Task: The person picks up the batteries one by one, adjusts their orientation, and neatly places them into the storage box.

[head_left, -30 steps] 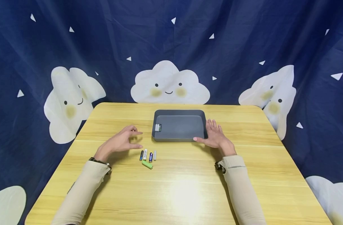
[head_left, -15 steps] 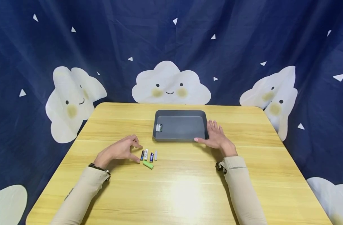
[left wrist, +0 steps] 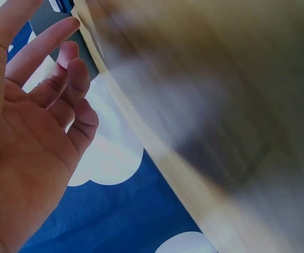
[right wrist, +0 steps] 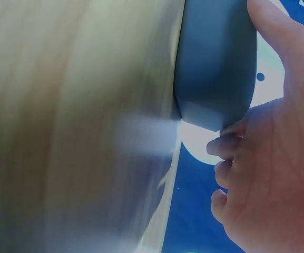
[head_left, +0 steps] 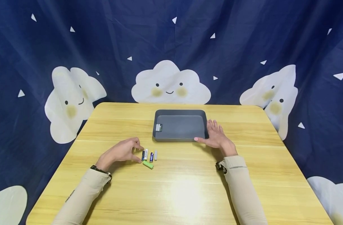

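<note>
Just beyond the left hand (head_left: 120,153), between the tips of its thumb and forefinger, we see the dark battery (head_left: 143,155) lying on the table (head_left: 165,187). Those tips stand near its two ends, but we cannot tell whether they grip it yet. Farther from that hand, toward the right, lie the white battery (head_left: 146,154), close beside the dark one, then the blue battery (head_left: 151,157) and the slim pale battery (head_left: 155,155); the green battery (head_left: 148,164) lies slantwise on our side of the row. We judge the step in hand to be picking up the dark battery, which calls for a light, square pinch and a straight lift that leaves its neighbour unrolled. Ahead, between the hands, sits the grey tray (head_left: 182,127), with a few small batteries (head_left: 158,127) at its left wall. The right hand (head_left: 215,138) rests spread and unclenched against its near right corner, seemingly steadying it.
</note>
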Demonstrator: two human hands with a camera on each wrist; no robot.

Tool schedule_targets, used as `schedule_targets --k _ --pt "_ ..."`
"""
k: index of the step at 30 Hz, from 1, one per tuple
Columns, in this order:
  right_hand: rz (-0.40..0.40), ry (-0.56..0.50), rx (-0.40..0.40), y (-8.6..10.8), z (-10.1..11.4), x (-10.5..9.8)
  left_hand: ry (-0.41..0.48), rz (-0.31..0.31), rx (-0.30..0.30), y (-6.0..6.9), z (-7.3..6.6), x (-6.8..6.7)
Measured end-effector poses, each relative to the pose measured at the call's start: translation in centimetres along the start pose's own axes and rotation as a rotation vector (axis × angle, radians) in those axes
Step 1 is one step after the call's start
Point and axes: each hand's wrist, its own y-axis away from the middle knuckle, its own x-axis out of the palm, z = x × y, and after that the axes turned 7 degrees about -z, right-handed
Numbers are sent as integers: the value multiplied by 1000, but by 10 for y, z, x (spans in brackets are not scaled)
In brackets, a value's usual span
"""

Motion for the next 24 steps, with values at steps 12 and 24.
schedule_targets --k 12,24 --pt "5 -9 12 -1 -1 0 -55 -26 28 -2 -2 4" --pt "7 -6 12 0 -1 0 -75 -37 8 -2 -1 5"
